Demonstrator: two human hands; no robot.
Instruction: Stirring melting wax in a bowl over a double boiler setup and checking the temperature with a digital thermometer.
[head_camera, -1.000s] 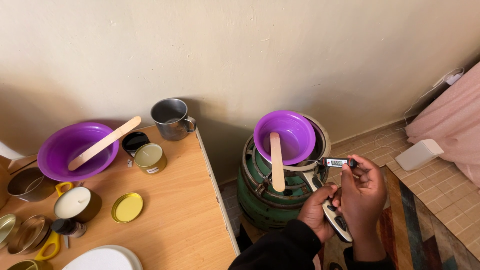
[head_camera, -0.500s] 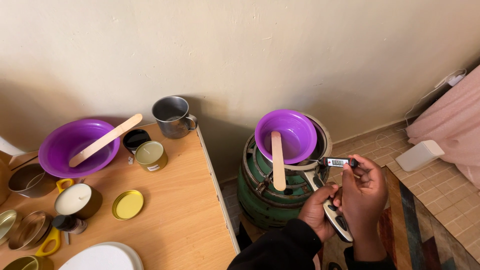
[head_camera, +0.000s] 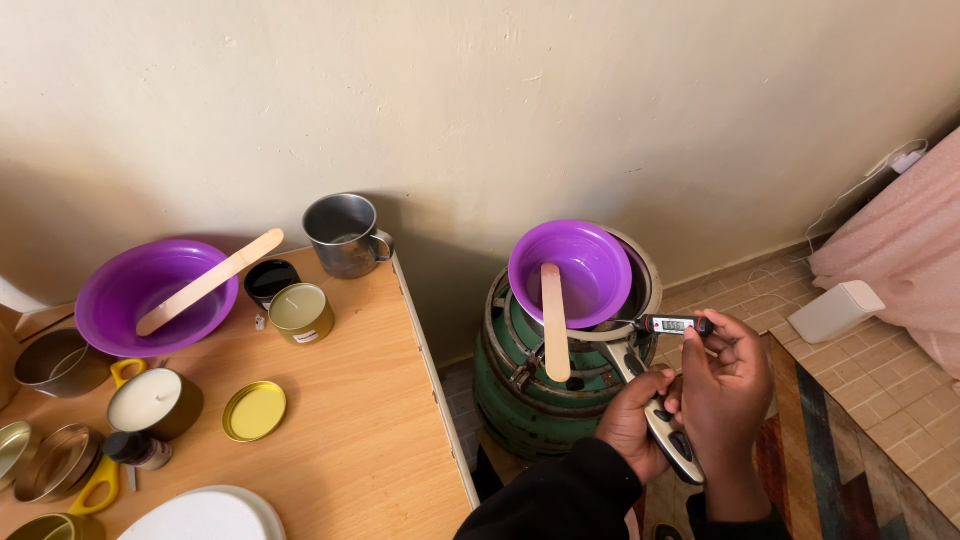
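- The pale wall (head_camera: 480, 110) fills the top of the view, with a pink cloth (head_camera: 900, 250) hanging at the far right.
- A wooden table (head_camera: 340, 400) takes up the lower left, beside a tiled floor (head_camera: 880, 370) and a striped rug (head_camera: 840, 460).
- A green gas cylinder (head_camera: 520, 400) stands between the table and the person, with a metal pan (head_camera: 640, 280) sitting on its burner.
- A purple bowl (head_camera: 590, 265) rests inside the pan, and a flat wooden stick (head_camera: 554, 320) leans out over its near rim.
- On the table, a second purple bowl (head_camera: 150, 300) holds another wooden stirrer (head_camera: 210, 283) laid across it.
- A steel mug (head_camera: 345, 235) stands at the table's back corner, close to the wall.
- Near it sit a tin candle (head_camera: 300, 313), a small black tin (head_camera: 270, 280), a white candle in a dark jar (head_camera: 152, 402) and a loose yellow lid (head_camera: 253, 411).
- The right hand (head_camera: 725, 385) has its fingers pinched around a digital probe thermometer (head_camera: 675, 324), held level just beside the pan, the thin probe reaching to the pan's near edge.
- The left hand (head_camera: 632, 420) is curled closed around the pan handle (head_camera: 665, 430), touching the right hand.
- A white box (head_camera: 836, 309) lies on the floor by the wall, well apart from both hands.
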